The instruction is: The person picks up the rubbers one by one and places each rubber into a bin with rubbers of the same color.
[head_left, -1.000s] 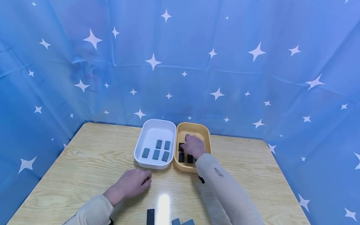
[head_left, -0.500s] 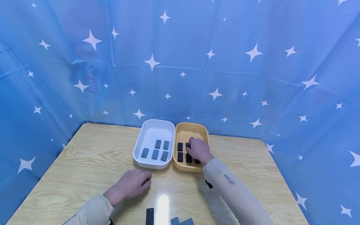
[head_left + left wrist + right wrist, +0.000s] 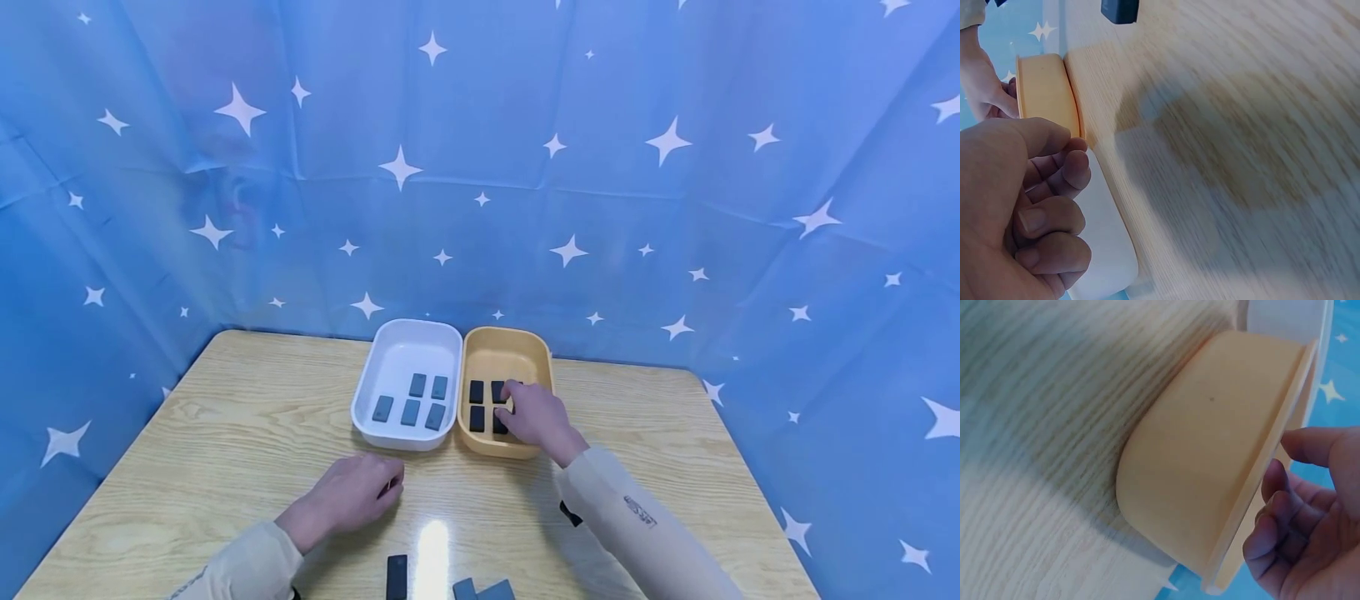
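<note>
My right hand (image 3: 538, 415) reaches into the orange bin (image 3: 506, 342), over its right half. Its thumb and index finger are apart, and no held thing shows between them in the right wrist view. Below it lie black blocks in two rows, one of them a front-row black block (image 3: 476, 418); the hand hides part of the rows. My left hand (image 3: 348, 496) hovers or rests by the table in front of the white bin (image 3: 408, 333), fingers loosely curled around nothing. Several grey-blue blocks, such as a grey-blue block (image 3: 410, 412), lie flat in the white bin.
Near the table's front edge lie a black block (image 3: 397, 577) and grey-blue blocks (image 3: 495, 590), partly cut off by the frame. The two bins stand side by side at the back of the wooden table (image 3: 247, 400). A blue starry curtain (image 3: 480, 167) hangs behind.
My right hand has drawn back rightward over the orange bin, and its thumb and index finger have spread, uncovering more black blocks. My left hand has kept its place. The view has shifted slightly.
</note>
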`<state>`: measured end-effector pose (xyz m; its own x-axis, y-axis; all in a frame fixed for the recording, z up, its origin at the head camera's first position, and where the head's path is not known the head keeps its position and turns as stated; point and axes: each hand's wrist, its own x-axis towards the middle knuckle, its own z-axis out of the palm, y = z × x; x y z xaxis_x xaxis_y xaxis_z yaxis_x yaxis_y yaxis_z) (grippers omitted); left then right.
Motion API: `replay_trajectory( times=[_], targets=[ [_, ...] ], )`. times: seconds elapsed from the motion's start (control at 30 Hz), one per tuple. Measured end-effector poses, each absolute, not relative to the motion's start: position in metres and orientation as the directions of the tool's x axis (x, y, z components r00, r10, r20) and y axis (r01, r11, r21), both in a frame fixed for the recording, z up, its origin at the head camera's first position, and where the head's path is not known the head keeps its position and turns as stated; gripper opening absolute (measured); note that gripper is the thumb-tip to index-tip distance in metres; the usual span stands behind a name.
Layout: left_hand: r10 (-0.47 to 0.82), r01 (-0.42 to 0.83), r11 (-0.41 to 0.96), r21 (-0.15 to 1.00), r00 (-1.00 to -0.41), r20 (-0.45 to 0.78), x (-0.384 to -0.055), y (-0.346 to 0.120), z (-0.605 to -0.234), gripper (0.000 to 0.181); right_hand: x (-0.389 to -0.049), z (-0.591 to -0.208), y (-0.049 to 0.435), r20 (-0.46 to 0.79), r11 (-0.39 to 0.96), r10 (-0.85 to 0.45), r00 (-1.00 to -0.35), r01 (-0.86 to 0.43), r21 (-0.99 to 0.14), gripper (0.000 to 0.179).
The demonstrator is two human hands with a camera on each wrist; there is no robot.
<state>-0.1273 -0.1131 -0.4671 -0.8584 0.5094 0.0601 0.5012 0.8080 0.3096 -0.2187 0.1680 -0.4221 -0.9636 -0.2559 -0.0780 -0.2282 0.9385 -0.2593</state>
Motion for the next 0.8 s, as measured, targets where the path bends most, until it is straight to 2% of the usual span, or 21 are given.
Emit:
replay_trajectory(
  times=[0.53, 0.8],
  targets=[
    [0.521, 0.512, 0.798, 0.319, -0.851, 0.064, -0.125, -0.106, -0.469, 0.024, -0.192, -0.417, 0.173, -0.029, 0.919, -0.301, -0.953, -0.282, -0.276, 0.025],
    [0.575, 0.570, 0.767, 0.293, -0.814, 0.078, -0.126, -0.100, -0.469, 0.021, -0.177, -0.415, 0.175, -0.015, 0.899, -0.349, -0.937, -0.330, -0.289, 0.023]
  ],
)
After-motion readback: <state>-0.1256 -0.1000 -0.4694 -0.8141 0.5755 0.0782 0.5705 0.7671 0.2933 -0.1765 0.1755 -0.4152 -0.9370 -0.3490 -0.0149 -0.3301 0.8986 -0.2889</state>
